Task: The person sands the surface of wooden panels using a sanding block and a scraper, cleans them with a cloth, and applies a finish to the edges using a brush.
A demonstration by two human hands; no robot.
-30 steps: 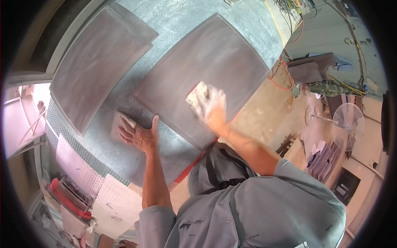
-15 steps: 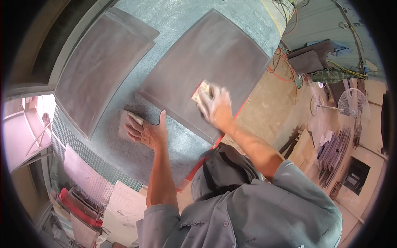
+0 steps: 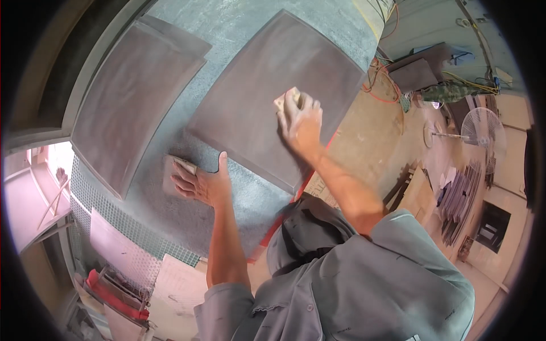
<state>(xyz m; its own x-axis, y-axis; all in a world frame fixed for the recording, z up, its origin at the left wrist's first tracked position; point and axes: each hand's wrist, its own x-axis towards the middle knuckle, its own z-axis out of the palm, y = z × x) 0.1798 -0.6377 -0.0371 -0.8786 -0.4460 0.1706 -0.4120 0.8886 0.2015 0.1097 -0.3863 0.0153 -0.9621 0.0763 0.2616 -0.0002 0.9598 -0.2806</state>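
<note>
My right hand (image 3: 301,122), dusted white, grips a small pale sanding block (image 3: 280,103) with a reddish edge and presses it on a flat dark brown panel (image 3: 256,74). My left hand (image 3: 200,184) is at the panel's near left corner. Its fingers curl over a second pale block (image 3: 185,165) lying on the dusty blue-grey table covering (image 3: 227,227), thumb stretched out. The underside of that block is hidden. Another dark brown panel (image 3: 133,96) lies further left, with a narrower piece partly under its far edge.
A green mesh edge (image 3: 131,227) with pale sheets runs along the table's left side. Beyond the red-trimmed right edge are a standing fan (image 3: 482,132), stacked thin boards (image 3: 458,196), an orange hose (image 3: 378,96) and dark panels (image 3: 412,74) against the wall.
My right hand has slid the sanding block a little away from me across the panel. My left hand stays at the same spot on its block. The whole view has shifted slightly.
</note>
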